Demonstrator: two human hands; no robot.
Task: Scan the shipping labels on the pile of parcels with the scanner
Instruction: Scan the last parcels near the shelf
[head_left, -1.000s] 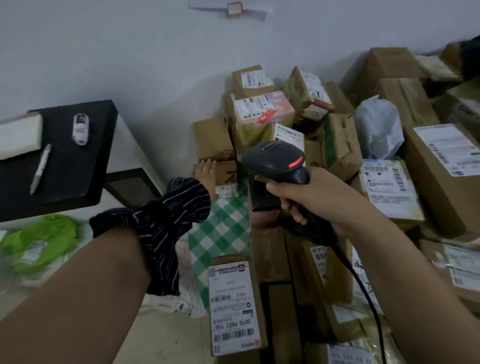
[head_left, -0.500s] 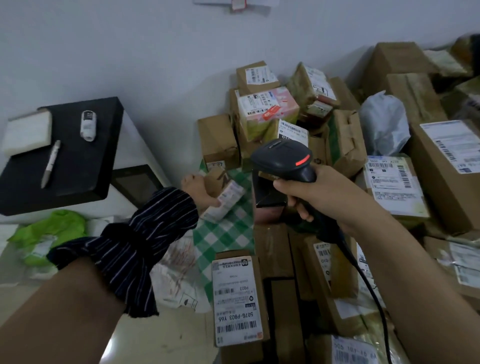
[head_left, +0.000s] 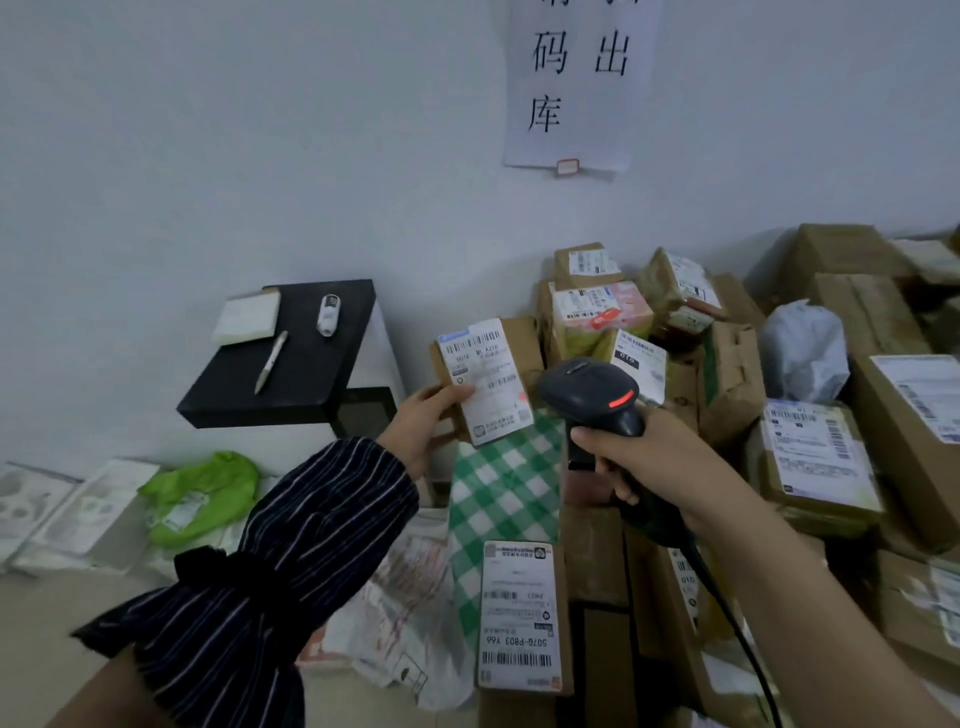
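Cardboard parcel (head_left: 521, 340), white barcoded label (head_left: 485, 382).

The left arm, in a dark striped sleeve (head_left: 291, 561), is reaching forward from the lower left. The left hand (head_left: 423, 428) is holding up a small cardboard parcel (head_left: 485, 382), thumb on its front. The bare right arm is entering from the lower right, and the right hand (head_left: 639, 457) is gripping the barcode scanner (head_left: 587, 389) by its handle, fingers curled round it.

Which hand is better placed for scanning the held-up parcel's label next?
Probably the right hand: it grips the scanner, its head close beside the label. The left hand is busy holding that small parcel up.
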